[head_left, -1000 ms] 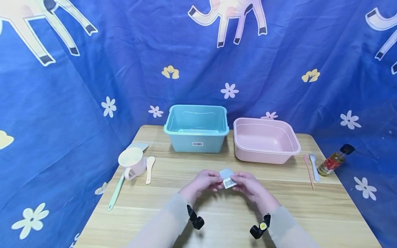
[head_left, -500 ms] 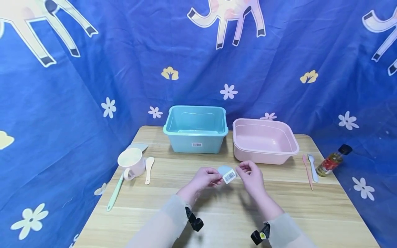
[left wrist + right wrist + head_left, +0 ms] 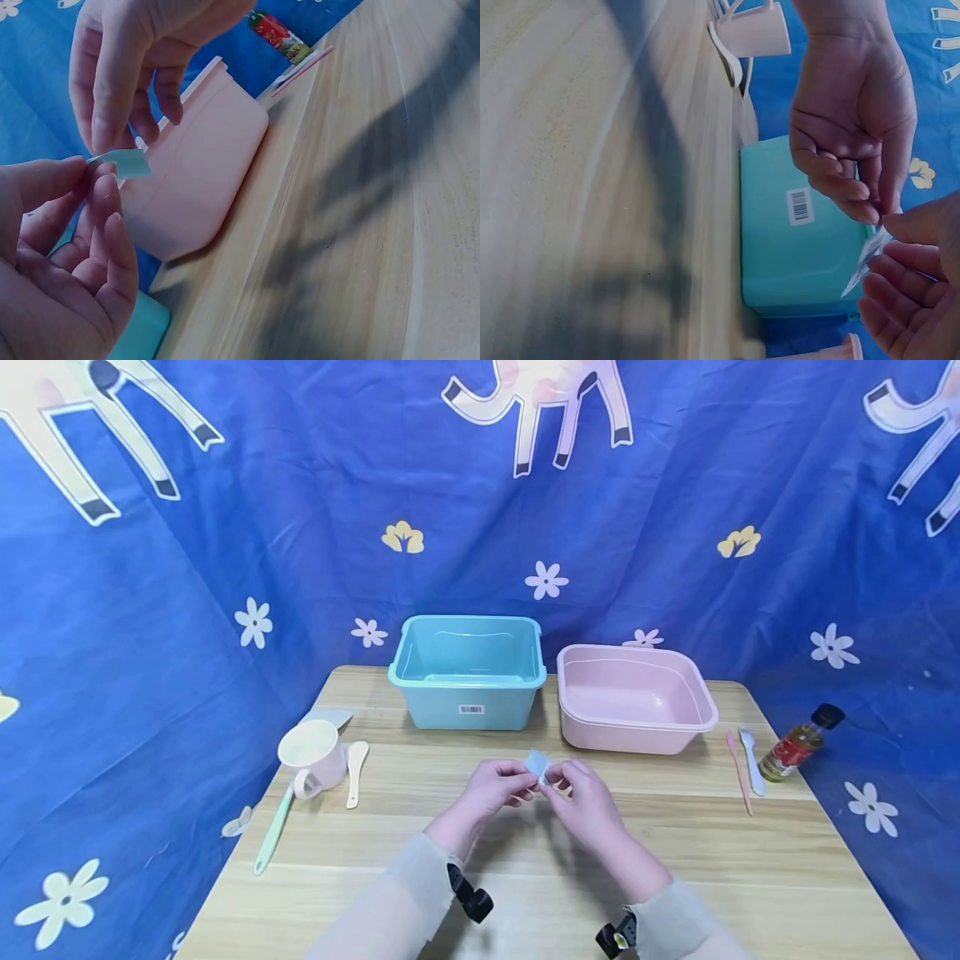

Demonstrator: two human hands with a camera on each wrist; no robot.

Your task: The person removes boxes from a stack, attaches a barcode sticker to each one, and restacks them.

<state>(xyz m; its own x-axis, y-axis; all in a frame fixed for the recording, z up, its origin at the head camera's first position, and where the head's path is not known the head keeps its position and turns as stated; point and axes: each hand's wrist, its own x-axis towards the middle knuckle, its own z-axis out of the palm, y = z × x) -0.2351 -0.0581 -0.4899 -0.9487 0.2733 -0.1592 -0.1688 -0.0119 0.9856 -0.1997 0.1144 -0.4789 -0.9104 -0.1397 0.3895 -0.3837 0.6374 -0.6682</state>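
In the head view, both hands meet above the middle of the tabletop (image 3: 750, 877), near the person. The left hand (image 3: 491, 789) and right hand (image 3: 581, 797) each pinch a small pale blue packet (image 3: 537, 764) between thumb and fingers. Beyond them stand a teal bin (image 3: 467, 672) and, to its right, a pink basin (image 3: 633, 697).

In the left wrist view, the left hand (image 3: 64, 262) pinches the packet (image 3: 124, 161) at one edge; the right hand's fingers (image 3: 105, 97) hang just above it.

In the right wrist view, the packet (image 3: 866, 262) sits between both hands' fingertips, in front of the teal bin (image 3: 795, 247).
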